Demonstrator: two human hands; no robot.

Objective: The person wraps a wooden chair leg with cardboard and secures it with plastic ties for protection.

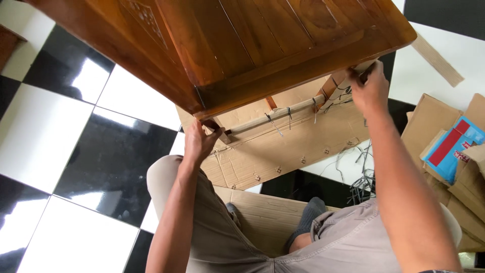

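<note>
Seated person, legs in grey trousers (pixel 323 242) and dark socks, nearest the camera.

1. Left hand (pixel 198 141): fingers curled together, clamped on the near lower corner of the wooden table (pixel 227 45), at the corner joint. The table top fills the view above and beyond this hand.
2. Right hand (pixel 370 88): fingers closed, gripping the opposite corner, approx. at the edge where the leg (pixel 331 86) meets the frame. What the fingertips pinch cannot be told; it is hidden behind the hand.
3. Between the 2 hands, just beyond them: a pale rail (pixel 275 115) runs corner to corner, with several thin ties (pixel 275 124) looped on it, ends loose.
4. Below and beyond the hands: flat cardboard sheet (pixel 283 151) on the floor, w/ stapled seam. Right of the right hand: more cardboard pieces (pixel 434 121) plus a blue-red printed pack (pixel 454 144). Cut ties (pixel 361 177) lie in a heap below the right forearm.
5. Farthest: black-and-white tiled floor (pixel 76 126).

Progress (judgement): outer carton appears off and many ties cut. Ties on the rail remain in place, so unpacking looks partly done.
</note>
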